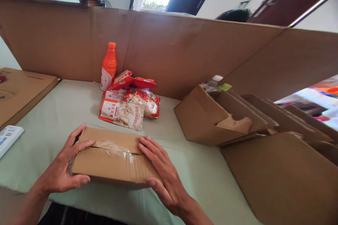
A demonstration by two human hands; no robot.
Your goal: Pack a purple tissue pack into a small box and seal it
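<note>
A small brown cardboard box (113, 163) lies near the front edge of the pale green table (66, 112), its top flaps closed under a strip of clear tape. My left hand (62, 168) grips the box's left end, thumb on the near side and fingers over the top edge. My right hand (163, 175) lies flat along the box's right end with fingers spread on the top. Just behind the box lie several red and white snack packets (126, 107) and an orange drink bottle (108, 66) standing upright.
A tall cardboard wall (171, 52) runs along the table's back. Open and folded cardboard boxes (219, 119) fill the right side, with a clear bottle (212, 83) behind them. A flat carton (21, 91) and a white packet (7, 139) sit at the left. A person is behind the wall.
</note>
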